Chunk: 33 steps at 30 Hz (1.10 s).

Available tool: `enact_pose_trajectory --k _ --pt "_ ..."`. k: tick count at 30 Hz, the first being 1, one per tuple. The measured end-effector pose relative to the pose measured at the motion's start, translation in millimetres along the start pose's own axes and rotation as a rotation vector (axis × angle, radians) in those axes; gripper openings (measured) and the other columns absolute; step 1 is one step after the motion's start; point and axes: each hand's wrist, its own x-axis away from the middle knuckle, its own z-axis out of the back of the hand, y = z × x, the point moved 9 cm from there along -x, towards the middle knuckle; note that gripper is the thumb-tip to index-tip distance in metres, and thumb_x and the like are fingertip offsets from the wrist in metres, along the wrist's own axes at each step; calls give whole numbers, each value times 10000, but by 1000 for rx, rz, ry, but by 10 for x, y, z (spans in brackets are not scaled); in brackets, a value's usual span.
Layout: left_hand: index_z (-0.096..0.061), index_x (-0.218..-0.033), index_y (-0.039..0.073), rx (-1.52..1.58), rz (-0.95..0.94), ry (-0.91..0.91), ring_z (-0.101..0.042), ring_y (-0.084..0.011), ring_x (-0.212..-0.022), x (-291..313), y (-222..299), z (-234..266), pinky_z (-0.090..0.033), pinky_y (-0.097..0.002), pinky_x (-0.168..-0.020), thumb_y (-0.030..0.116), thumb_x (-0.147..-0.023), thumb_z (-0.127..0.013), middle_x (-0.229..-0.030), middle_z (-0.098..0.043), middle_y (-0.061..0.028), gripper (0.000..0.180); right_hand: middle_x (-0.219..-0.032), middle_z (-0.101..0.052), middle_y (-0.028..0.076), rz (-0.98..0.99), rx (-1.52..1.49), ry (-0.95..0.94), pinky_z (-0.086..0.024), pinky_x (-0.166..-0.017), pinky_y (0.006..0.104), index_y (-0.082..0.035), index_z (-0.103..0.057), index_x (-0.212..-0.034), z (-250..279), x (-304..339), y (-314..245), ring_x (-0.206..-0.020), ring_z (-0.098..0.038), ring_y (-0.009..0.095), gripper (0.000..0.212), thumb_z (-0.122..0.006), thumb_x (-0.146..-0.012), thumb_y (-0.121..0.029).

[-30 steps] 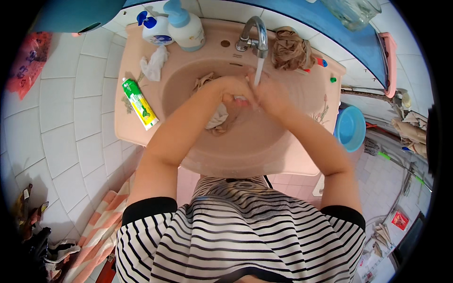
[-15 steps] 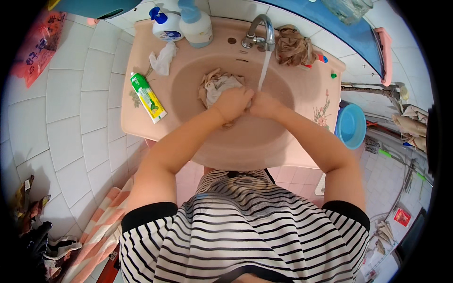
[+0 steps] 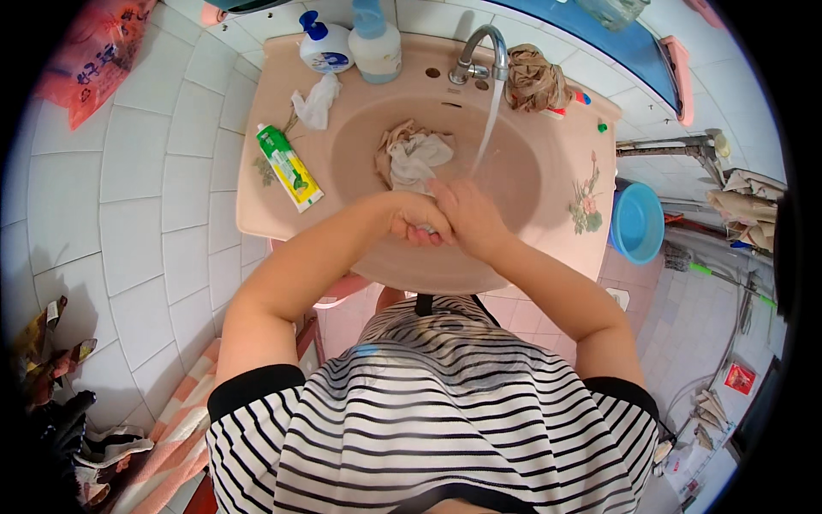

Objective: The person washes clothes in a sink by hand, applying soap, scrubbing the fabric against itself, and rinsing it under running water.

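Observation:
My two hands meet over the near part of a pink washbasin [image 3: 351, 163]. The left hand [image 3: 419, 216] is closed, fingers curled, with a pale bit of cloth showing between them. Pressed against it is my right hand [image 3: 467, 214], also closed; what it grips is hidden. Just beyond the hands a white cloth [image 3: 419, 156] lies crumpled on a beige cloth [image 3: 394, 141] in the basin. I cannot tell whether the bit in my left hand belongs to the white cloth. Water runs from the chrome tap [image 3: 488, 51] into the basin, beyond my right hand.
A green and yellow tube [image 3: 289, 167] and a crumpled white piece [image 3: 316, 101] lie on the left rim. Two pump bottles, one white [image 3: 325, 50] and one blue-topped [image 3: 375, 51], stand behind. A brown cloth bundle [image 3: 535, 79] sits by the tap. A blue bucket [image 3: 638, 223] is at right.
Both hands have come nearer to me, off the cloths, which now show more fully in the basin. My left hand has turned so its curled fingers show. The whole view has shifted slightly.

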Motion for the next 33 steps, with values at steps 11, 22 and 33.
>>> enact_pose_trajectory --k 11,22,33 --pt "-674 -884 52 -1111 -252 694 -648 -309 -812 -104 332 -76 -509 -422 -690 235 -678 -625 -925 -650 -199 280 -781 -662 166 -364 -20 -487 -520 -626 407 -65 -666 -816 -470 283 303 -736 -657 299 190 -619 -690 -199" --pt "-488 -1140 53 -1217 -629 951 -520 -350 -1048 -49 662 -350 -458 -445 -829 205 -664 -713 -1131 -495 -196 548 -908 -642 215 -1124 -254 20 -489 -771 435 -51 -611 -1043 -236 1858 1069 -880 -622 357 471 -687 -698 -362" --pt "-579 -1072 58 -1107 -396 1155 -543 -327 -969 -349 293 999 -454 -410 -799 249 -818 -588 -1036 -589 -154 318 -1139 -527 184 -1124 465 312 -448 -846 390 -67 -470 -1238 812 2357 1381 -1090 -510 295 708 -736 -682 -416"
